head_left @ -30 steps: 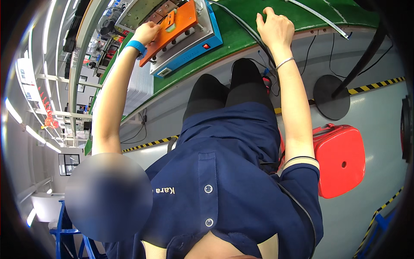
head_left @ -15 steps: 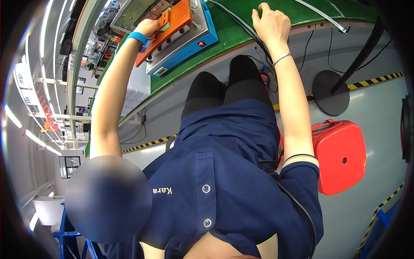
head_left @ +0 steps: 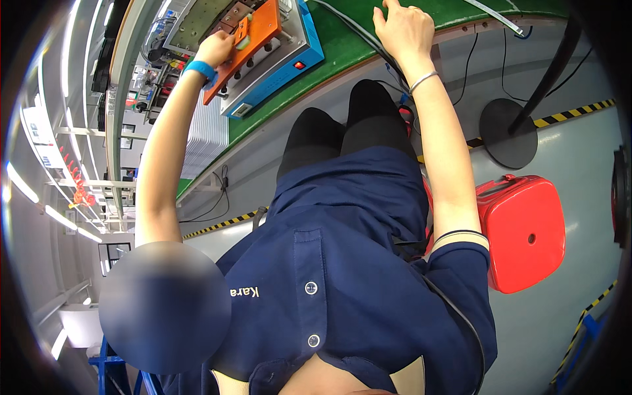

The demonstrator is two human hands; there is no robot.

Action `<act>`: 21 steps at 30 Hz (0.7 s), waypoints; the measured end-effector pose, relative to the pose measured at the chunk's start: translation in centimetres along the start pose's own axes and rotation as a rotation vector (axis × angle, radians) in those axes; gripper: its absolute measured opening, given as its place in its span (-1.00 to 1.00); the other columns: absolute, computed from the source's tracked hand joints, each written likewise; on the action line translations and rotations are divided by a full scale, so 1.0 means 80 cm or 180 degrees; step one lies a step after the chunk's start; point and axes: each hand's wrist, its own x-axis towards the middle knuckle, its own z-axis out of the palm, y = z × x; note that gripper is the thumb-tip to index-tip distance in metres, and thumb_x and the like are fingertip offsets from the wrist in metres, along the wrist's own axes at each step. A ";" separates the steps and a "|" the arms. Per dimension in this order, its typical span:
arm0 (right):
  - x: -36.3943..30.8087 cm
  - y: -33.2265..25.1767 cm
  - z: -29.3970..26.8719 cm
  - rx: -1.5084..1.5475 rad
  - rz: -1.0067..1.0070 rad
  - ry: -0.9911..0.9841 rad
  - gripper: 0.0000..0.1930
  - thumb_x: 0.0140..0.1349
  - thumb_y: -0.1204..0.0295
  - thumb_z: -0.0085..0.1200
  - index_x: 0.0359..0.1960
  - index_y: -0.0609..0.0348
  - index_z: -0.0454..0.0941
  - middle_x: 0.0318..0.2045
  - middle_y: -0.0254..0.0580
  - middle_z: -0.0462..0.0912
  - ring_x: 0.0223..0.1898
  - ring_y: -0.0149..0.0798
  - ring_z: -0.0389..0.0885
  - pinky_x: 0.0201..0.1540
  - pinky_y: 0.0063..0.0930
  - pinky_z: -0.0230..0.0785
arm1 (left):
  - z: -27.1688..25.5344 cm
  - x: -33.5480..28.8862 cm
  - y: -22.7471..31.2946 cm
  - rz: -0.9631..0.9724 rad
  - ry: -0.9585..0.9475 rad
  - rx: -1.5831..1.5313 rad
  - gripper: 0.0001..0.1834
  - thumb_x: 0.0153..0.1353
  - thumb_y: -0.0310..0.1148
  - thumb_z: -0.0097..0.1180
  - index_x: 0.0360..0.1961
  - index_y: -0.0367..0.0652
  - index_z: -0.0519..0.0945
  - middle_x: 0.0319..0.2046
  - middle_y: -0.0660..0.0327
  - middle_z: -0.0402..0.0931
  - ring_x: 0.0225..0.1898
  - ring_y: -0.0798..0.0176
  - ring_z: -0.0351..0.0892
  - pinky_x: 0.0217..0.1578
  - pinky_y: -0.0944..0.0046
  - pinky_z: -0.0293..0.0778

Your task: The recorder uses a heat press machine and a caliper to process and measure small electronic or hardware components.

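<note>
At the upper left, my left hand (head_left: 216, 49), with a blue wristband (head_left: 199, 68), is at the edge of an orange plate (head_left: 263, 26) on a blue-and-grey benchtop machine (head_left: 280, 74). Its fingers are bunched; anything between them is hidden. A smaller orange block (head_left: 242, 31) lies on the plate beside the fingers, with a pale greenish piece (head_left: 245, 43) next to it. My right hand (head_left: 406, 29) is over the front of the green bench (head_left: 349, 56), holding nothing visible. Its thumb and forefinger stand apart, and the fingertips reach the picture's top edge.
Dark cables (head_left: 359, 31) run across the bench between machine and right hand. A pale strip (head_left: 494, 14) lies farther right. Below are a red stool (head_left: 526, 237) and a black round stand base (head_left: 508, 135). A white stack of sheets (head_left: 207, 131) stands left of the machine.
My left hand has drawn back slightly to the left, away from the small orange block. My right hand has shifted a little up and left, partly with the whole view.
</note>
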 end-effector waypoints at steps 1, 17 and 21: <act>0.000 0.001 0.001 0.0040 -0.0031 -0.0002 -0.80 0.13 0.28 0.06 -0.41 0.17 0.51 -0.55 0.04 0.57 -0.44 0.07 0.57 -0.29 -0.10 0.40 | 0.001 -0.006 -0.003 0.0248 0.0236 0.0275 -0.59 0.19 -0.08 -0.06 -0.33 -0.27 0.54 -0.57 -0.01 0.56 -0.62 0.07 0.58 -0.53 0.20 0.47; 0.000 0.001 -0.001 0.0180 -0.0083 -0.0015 -0.81 0.12 0.30 0.06 -0.45 0.17 0.49 -0.58 0.04 0.56 -0.45 0.06 0.56 -0.30 -0.10 0.39 | -0.013 0.003 -0.002 -0.0298 -0.0271 -0.0414 -0.69 0.23 -0.21 -0.05 -0.39 -0.28 0.52 -0.75 0.22 0.37 -0.87 0.30 0.32 -0.84 0.27 0.23; -0.001 0.001 0.000 0.0121 -0.0073 0.0027 -0.81 0.12 0.29 0.07 -0.46 0.17 0.49 -0.58 0.04 0.56 -0.45 0.07 0.56 -0.29 -0.09 0.39 | -0.018 -0.005 0.004 -0.0217 -0.0127 -0.0043 -0.69 0.22 -0.20 -0.04 -0.36 -0.28 0.54 -0.75 0.22 0.37 -0.86 0.30 0.32 -0.83 0.26 0.24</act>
